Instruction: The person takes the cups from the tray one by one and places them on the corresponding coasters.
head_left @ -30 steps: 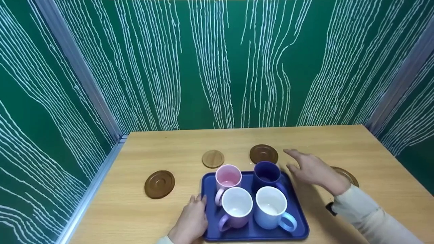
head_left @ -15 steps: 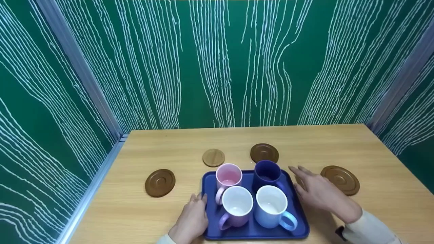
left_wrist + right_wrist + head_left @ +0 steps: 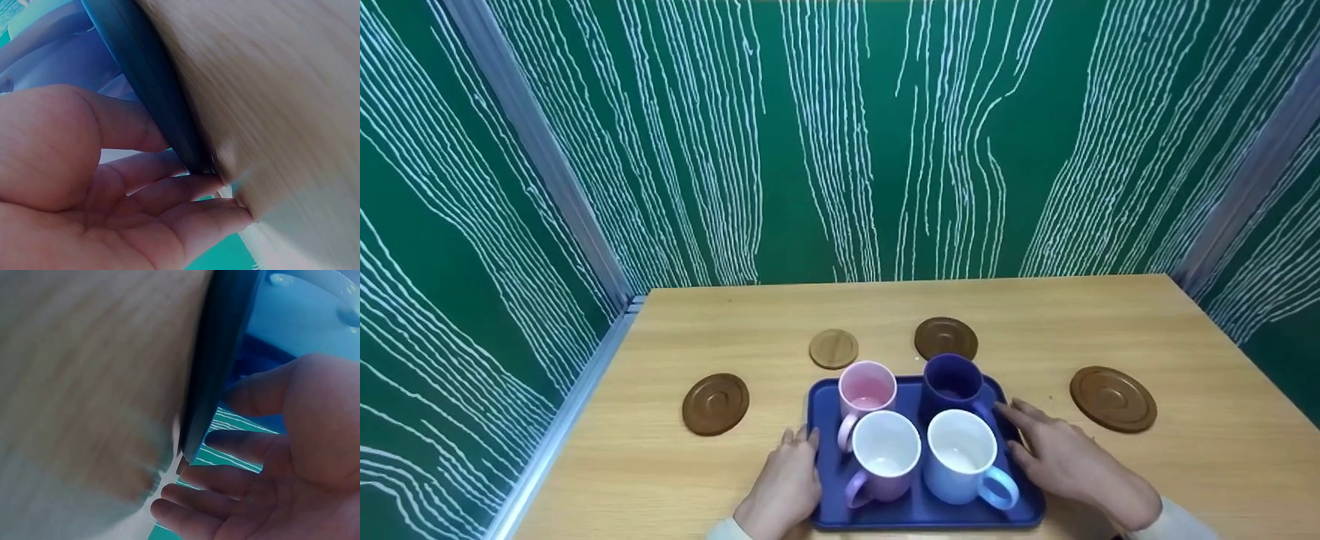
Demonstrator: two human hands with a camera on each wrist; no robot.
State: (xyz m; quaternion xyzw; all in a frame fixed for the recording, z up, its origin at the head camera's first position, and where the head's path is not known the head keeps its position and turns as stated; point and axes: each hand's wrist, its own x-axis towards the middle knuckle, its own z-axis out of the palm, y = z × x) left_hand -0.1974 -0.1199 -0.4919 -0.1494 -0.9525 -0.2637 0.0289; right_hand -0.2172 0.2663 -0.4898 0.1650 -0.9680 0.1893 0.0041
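A dark blue tray carries a pink mug, a navy mug, a purple mug with white inside and a light blue mug with white inside. My left hand holds the tray's left rim, thumb on the rim and fingertips low along its edge beside the table. At the right rim is my right hand; its thumb lies over the rim and its fingers extend nearly straight past the edge in the right wrist view.
Around the tray on the wooden table lie a dark brown round coaster at left, a small light wooden coaster and a brown one behind, and another brown one at right. A green white-lined wall stands behind.
My right hand has come down and toward me, from beside the back brown coaster to the tray's right rim, uncovering the right coaster. The left hand and mugs have stayed put.
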